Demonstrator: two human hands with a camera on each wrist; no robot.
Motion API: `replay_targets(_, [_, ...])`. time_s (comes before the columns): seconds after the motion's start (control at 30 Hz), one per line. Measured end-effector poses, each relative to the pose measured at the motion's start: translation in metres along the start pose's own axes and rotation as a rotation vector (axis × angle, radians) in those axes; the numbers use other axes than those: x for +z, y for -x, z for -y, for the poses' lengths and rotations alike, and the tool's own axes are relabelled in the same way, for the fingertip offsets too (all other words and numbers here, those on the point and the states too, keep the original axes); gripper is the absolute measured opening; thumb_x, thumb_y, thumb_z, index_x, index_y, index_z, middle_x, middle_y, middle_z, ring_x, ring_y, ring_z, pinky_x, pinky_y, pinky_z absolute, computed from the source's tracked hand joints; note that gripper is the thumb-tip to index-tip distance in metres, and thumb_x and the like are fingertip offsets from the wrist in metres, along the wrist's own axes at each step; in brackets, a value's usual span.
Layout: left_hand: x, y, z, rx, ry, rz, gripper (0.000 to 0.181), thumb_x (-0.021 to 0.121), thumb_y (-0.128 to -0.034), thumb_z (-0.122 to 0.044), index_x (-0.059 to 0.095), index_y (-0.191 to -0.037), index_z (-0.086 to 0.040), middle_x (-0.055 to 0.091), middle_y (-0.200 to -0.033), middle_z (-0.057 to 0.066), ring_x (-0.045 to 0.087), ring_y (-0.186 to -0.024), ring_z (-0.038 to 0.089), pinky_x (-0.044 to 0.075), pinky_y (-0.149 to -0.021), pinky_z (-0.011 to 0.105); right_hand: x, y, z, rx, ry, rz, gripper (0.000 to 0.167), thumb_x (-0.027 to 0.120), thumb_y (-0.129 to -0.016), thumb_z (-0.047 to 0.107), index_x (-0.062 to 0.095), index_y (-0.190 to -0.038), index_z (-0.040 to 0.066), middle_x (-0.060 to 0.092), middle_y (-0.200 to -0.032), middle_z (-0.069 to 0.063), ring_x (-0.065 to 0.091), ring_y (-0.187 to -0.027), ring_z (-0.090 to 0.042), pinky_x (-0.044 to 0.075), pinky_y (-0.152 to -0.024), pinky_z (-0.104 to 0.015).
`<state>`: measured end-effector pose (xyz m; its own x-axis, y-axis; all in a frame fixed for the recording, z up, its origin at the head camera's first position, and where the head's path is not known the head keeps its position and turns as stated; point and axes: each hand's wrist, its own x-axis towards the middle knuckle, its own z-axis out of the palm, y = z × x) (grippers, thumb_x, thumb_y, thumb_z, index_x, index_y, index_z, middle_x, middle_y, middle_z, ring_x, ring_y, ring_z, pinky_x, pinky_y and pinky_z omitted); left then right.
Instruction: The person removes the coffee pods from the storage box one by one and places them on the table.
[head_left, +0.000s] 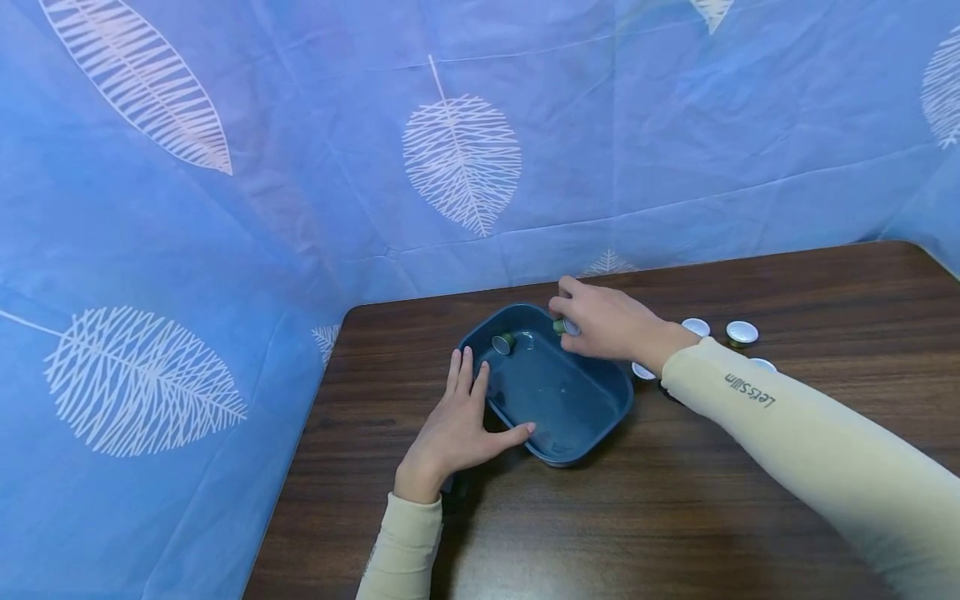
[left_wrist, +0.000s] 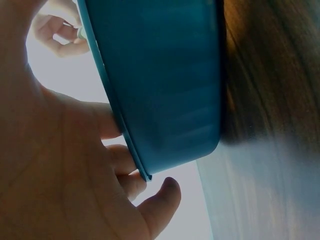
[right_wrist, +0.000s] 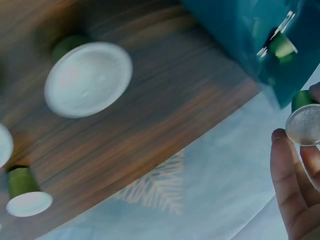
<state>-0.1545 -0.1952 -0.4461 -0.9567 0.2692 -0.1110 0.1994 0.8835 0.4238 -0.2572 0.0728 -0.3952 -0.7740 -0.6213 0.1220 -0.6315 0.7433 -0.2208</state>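
Note:
A dark blue plastic tub sits on the table. My left hand rests on its left and near rim with fingers spread and mostly straight. In the left wrist view, those fingers show along the rim. Over the tub's far right side, my right hand pinches a green coffee capsule with a pale lid. Inside the tub, another green capsule lies on its side near the far left wall.
Several more capsules stand or lie right of the tub, among them a lid-up capsule and one beside the tub; the right forearm partly covers this group. A blue leaf-patterned cloth hangs behind the brown wooden table.

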Motion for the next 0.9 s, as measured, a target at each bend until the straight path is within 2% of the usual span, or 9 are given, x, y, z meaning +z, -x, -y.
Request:
replay_targets(0.13, [0.0, 0.0, 0.0, -0.001, 0.0, -0.003, 0.116, 0.069, -0.0886, -0.077, 0.028, -0.171, -0.007, -0.001, -0.183, 0.015, -0.01, -0.17, 0.034, 0.035, -0.127, 0.063, -0.004, 0.007, -0.01, 0.035, -0.008, -0.014, 0.036, 0.08, -0.095, 0.019, 0.071, -0.128, 0.008, 0.063, -0.116, -0.012, 0.065, -0.085, -0.021, 0.061, -0.078, -0.044])
replay_targets(0.23, [0.0, 0.0, 0.0, -0.001, -0.001, -0.006, 0.116, 0.069, -0.0885, -0.077, 0.027, -0.171, -0.007, -0.001, -0.183, 0.014, -0.01, -0.171, 0.033, 0.036, -0.126, 0.063, -0.006, 0.012, -0.018, 0.058, -0.006, -0.022, 0.039, 0.081, -0.094, 0.018, 0.069, -0.13, 0.007, 0.066, -0.125, -0.016, 0.07, -0.093, -0.026, 0.062, -0.084, -0.049])
replay_targets(0.4, [0.0, 0.0, 0.0, 0.006, 0.005, -0.008, 0.116, 0.07, -0.0883, -0.076, 0.027, -0.171, -0.007, -0.001, -0.183, 0.015, -0.01, -0.17, 0.034, 0.037, -0.126, 0.064, -0.011, 0.021, -0.032, 0.1, -0.006, -0.019, 0.035, 0.081, -0.095, 0.016, 0.072, -0.127, 0.005, 0.069, -0.125, -0.016, 0.072, -0.104, -0.032, 0.061, -0.089, -0.054])
replay_targets(0.53, [0.0, -0.001, 0.001, 0.007, 0.0, -0.007, 0.116, 0.069, -0.0881, -0.077, 0.027, -0.171, -0.007, -0.001, -0.183, 0.015, -0.01, -0.171, 0.034, 0.036, -0.126, 0.064, -0.014, 0.026, -0.044, 0.139, 0.006, -0.005, 0.034, 0.082, -0.095, 0.018, 0.074, -0.125, 0.006, 0.071, -0.121, -0.014, 0.072, -0.107, -0.033, 0.061, -0.088, -0.055])
replay_targets(0.7, [0.0, -0.001, 0.001, 0.006, -0.002, -0.007, 0.116, 0.069, -0.0882, -0.077, 0.027, -0.171, -0.007, -0.001, -0.183, 0.014, -0.01, -0.171, 0.034, 0.037, -0.125, 0.064, -0.016, 0.029, -0.055, 0.18, 0.009, 0.013, 0.037, 0.082, -0.094, 0.021, 0.074, -0.127, 0.005, 0.071, -0.123, -0.014, 0.073, -0.107, -0.034, 0.061, -0.088, -0.056])
replay_targets(0.9, [0.001, 0.0, 0.001, 0.002, 0.001, -0.006, 0.116, 0.069, -0.088, -0.077, 0.026, -0.171, -0.008, -0.001, -0.183, 0.014, -0.01, -0.171, 0.033, 0.035, -0.126, 0.064, -0.013, 0.034, -0.064, 0.201, 0.02, 0.039, 0.036, 0.083, -0.093, 0.02, 0.073, -0.124, 0.005, 0.073, -0.115, -0.012, 0.073, -0.1, -0.031, 0.061, -0.083, -0.055])
